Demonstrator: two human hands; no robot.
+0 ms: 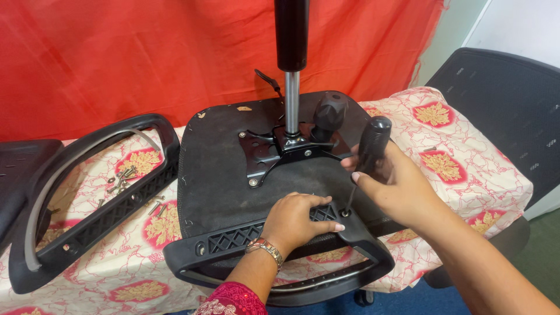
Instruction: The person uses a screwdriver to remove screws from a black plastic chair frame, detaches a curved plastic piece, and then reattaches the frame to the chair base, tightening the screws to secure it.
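Your left hand (296, 219) lies flat, fingers spread, pressing on the black plastic armrest (274, 256) with its lattice-patterned bracket, which sits against the near edge of the upturned chair seat (224, 181); your right hand (391, 184) is clenched around the thick, matte black handle of a screwdriver (368, 154), whose thin metal shaft slants down to a screw (345, 213) in the armrest bracket, just beside your left fingertips; the seat rests underside up in the middle of the table, its base a dull, scuffed black, with a glossy black metal mounting plate (274, 153) bolted at the centre; from that plate a polished steel gas-lift column (291, 87) rises upright into a wider black cylinder, and a rounded, faceted black knob (329, 114) stands just beside it; a second looped black armrest (87, 192) with a grey inner strip lies to the left on the cream tablecloth (466, 169) printed with red and gold medallions; loose silver screws (119, 181) are scattered inside its loop; a crumpled red cloth (146, 58) hangs behind, and a black mesh chair back (507, 105) stands at the right.
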